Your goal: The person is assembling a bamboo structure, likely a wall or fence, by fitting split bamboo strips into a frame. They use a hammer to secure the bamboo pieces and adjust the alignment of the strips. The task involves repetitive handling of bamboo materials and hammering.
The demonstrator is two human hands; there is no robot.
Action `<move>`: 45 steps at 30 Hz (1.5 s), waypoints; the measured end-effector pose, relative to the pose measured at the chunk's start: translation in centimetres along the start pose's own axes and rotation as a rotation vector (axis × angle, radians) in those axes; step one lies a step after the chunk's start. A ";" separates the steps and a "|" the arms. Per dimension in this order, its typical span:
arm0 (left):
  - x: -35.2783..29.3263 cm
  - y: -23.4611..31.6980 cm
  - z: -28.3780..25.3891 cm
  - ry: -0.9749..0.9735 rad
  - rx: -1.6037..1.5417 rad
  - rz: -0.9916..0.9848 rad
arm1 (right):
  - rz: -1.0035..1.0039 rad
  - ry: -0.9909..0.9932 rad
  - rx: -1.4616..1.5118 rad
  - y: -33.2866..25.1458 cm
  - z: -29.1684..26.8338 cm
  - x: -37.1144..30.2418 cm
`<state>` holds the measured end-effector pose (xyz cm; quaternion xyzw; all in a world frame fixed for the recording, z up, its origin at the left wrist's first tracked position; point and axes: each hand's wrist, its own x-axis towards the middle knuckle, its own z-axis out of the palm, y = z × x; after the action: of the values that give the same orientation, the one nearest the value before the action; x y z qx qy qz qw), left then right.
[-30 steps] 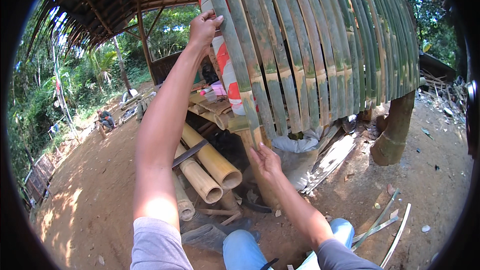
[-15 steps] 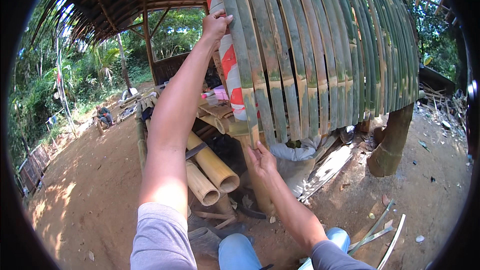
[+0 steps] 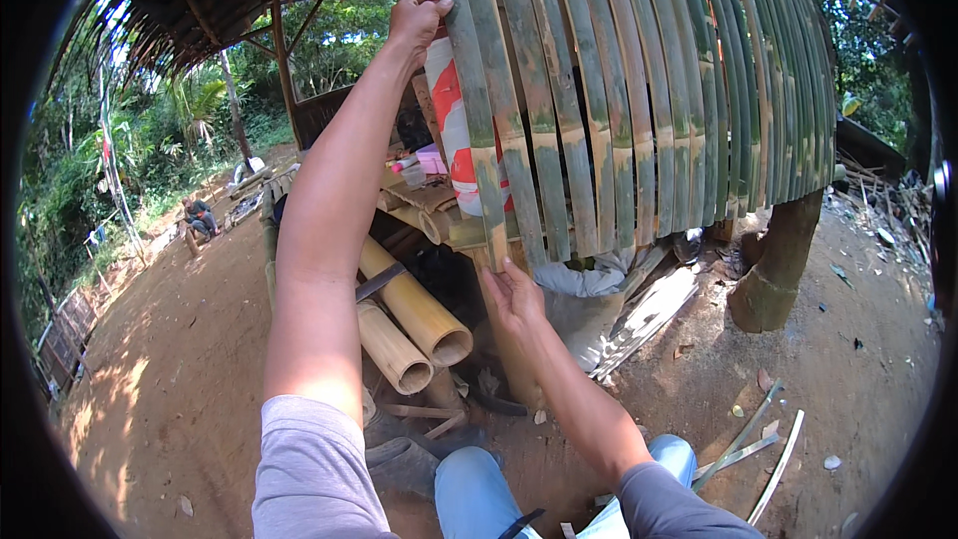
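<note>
A wall of upright split-bamboo slats (image 3: 609,110), green with tan joints, stands in front of me. My left hand (image 3: 417,20) is closed high up on the left edge of the outermost bamboo slat (image 3: 477,90), with its thumb towards the slat's face. Down at that slat's pale lower end, my right hand (image 3: 515,297) holds it with the palm turned up and the thumb against it. Part of the right fingers is hidden behind the slat. A red and white sheet (image 3: 461,155) hangs just behind the outermost slat.
Two thick bamboo tubes (image 3: 401,354) jut towards me below the left arm. A stout post (image 3: 773,269) stands under the wall at right. Cut bamboo strips (image 3: 776,469) lie on the dirt ground. A person (image 3: 200,220) sits far off at left.
The whole view has shifted slightly, so the scene sits a little higher and further left. Both hands keep their places on the outermost slat.
</note>
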<state>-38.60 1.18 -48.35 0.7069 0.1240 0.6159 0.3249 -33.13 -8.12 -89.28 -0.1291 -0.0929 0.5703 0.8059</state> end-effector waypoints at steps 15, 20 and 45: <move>-0.4 0.2 -0.1 0.028 0.001 -0.035 | 0.008 -0.016 -0.030 -0.6 -0.2 0.0; -0.3 -0.1 -0.6 -0.005 -0.017 -0.037 | 0.011 -0.021 -0.014 -1.0 -0.2 -0.4; 1.1 -0.5 -0.9 0.069 0.042 0.059 | -0.029 -0.055 -0.121 -1.1 1.0 -1.8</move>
<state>-39.16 2.49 -47.81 0.6951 0.1270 0.6466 0.2874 -33.02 -10.06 -87.97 -0.1608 -0.1511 0.5553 0.8018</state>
